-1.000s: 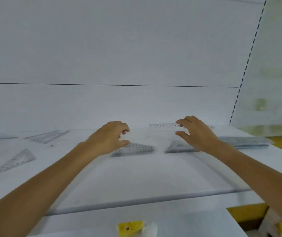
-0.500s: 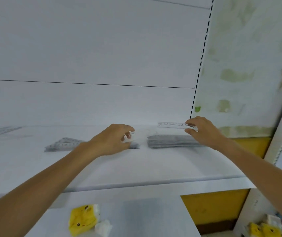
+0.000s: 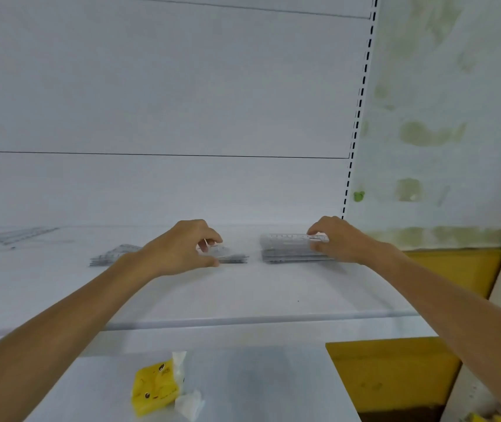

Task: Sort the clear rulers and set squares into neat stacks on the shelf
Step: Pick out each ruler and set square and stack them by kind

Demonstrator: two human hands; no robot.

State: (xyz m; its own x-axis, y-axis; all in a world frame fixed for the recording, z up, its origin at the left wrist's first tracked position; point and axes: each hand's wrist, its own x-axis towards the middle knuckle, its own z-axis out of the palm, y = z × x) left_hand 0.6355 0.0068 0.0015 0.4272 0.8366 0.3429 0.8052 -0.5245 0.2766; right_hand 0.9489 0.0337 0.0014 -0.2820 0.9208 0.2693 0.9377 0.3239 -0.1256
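On the white shelf (image 3: 243, 296) lies a stack of clear rulers (image 3: 288, 254) near the right upright. My right hand (image 3: 334, 242) pinches one clear ruler (image 3: 291, 238) by its right end, just above that stack. A stack of clear set squares (image 3: 112, 257) lies left of centre. My left hand (image 3: 182, 248) hovers over its right end with fingers curled, and something small and clear shows at the fingertips; whether the hand holds it cannot be told. More loose set squares (image 3: 21, 234) lie far left at the back.
The slotted shelf upright (image 3: 355, 132) stands just behind my right hand, with a stained wall to its right. A yellow tissue pack (image 3: 156, 388) lies on the lower shelf. A yellow panel (image 3: 395, 370) shows below right.
The view swung right. My right hand carried the ruler right and down, close over the ruler stack. My left hand stayed over the set squares.
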